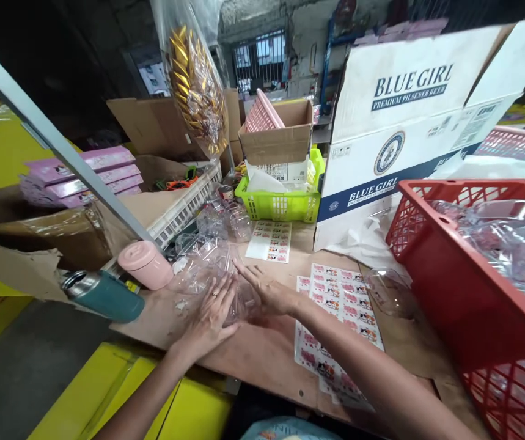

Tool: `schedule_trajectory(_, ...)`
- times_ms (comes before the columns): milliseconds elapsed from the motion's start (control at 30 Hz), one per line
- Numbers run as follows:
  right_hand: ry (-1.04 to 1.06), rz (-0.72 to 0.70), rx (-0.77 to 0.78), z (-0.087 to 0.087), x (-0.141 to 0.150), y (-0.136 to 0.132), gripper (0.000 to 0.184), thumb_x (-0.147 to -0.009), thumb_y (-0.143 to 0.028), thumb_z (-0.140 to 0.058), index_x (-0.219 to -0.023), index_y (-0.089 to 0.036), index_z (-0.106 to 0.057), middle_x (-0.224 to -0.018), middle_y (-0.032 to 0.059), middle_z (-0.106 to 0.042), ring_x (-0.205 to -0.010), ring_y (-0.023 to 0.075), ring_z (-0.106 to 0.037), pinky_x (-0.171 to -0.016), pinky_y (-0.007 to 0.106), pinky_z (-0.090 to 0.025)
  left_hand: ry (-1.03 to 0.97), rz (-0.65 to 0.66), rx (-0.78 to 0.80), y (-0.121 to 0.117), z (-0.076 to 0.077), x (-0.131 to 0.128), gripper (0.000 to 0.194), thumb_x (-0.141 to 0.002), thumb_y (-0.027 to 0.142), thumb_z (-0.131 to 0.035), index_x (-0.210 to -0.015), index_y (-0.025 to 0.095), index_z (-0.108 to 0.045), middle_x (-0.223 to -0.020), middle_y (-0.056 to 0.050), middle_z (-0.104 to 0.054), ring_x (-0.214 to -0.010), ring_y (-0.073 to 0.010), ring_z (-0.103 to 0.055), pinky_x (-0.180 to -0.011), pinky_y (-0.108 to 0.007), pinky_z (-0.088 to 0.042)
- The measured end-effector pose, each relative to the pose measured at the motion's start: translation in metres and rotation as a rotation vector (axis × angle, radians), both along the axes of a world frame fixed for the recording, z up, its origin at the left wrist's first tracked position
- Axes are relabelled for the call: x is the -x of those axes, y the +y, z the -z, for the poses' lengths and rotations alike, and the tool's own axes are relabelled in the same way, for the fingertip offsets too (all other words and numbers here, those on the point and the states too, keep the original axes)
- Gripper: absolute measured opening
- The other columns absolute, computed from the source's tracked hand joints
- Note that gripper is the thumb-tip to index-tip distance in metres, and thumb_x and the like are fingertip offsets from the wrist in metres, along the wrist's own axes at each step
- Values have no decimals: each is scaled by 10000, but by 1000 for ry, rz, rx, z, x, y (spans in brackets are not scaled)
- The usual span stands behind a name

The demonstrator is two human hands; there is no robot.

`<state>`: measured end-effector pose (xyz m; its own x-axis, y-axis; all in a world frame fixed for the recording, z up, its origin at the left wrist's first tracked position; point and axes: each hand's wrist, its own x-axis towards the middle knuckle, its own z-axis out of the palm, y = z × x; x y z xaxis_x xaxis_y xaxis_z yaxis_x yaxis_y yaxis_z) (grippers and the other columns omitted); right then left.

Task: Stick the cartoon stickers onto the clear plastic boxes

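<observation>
My left hand lies with its fingers stretched out against a clear plastic container. From the other side my right hand touches the same container, its fingers extended and apart, the index finger pointing toward the left hand. Part of the container is hidden under both hands. Just beyond them is a heap of similar clear plastic containers. Sheets of stickers with small cat pictures lie beneath and beside my right forearm. Another sticker sheet is farther back on the table.
A red basket full of clear containers stands at right, near a single clear container. A white beer carton and a green basket stand behind. At left are a pink lidded cup, a teal flask and a metal pole.
</observation>
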<state>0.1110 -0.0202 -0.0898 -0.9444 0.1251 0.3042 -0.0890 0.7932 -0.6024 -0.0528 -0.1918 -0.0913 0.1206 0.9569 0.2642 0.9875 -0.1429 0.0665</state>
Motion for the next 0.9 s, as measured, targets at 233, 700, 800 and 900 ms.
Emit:
schedule_trajectory(233,37,167,-18,-55,-67,-5,1272,-699,-120,-771,-1544,-293,165,-1575,167,-245,-1363,315,-359,-1146,550,-279,-915,-142,-118,21,-46,-39,430,-869,457,-627,-1214,202,-655,-1239,-152,-668,-1179,-308,-611,-983,-457,-486)
schedule_trajectory(700,237,379,1258,-41,-160,-79,391,-963,-438,-526,-1301,-262,-440,-721,-26,-593,-530,121,-575,-525,271,-533,-2228,-70,349,57,-15,-123,242,-783,145,-739,-1025,146,-742,-1033,-82,-766,-934,-182,-725,-912,-320,-546)
schedule_trajectory(800,249,448,1383,-33,-156,-84,291,-937,-437,-582,-1127,-232,-502,-518,-89,-534,-364,74,-448,-463,227,-487,-2238,-104,328,57,-10,-137,269,-735,113,-772,-996,174,-744,-1000,-56,-773,-894,-176,-729,-882,-330,-567)
schedule_trajectory(900,225,497,1410,-30,-152,-82,269,-917,-455,-607,-999,-214,-519,-425,-110,-498,-290,49,-349,-433,213,-472,-2227,-116,354,56,-8,-143,251,-694,123,-807,-933,176,-753,-970,-50,-778,-878,-190,-731,-863,-359,-586)
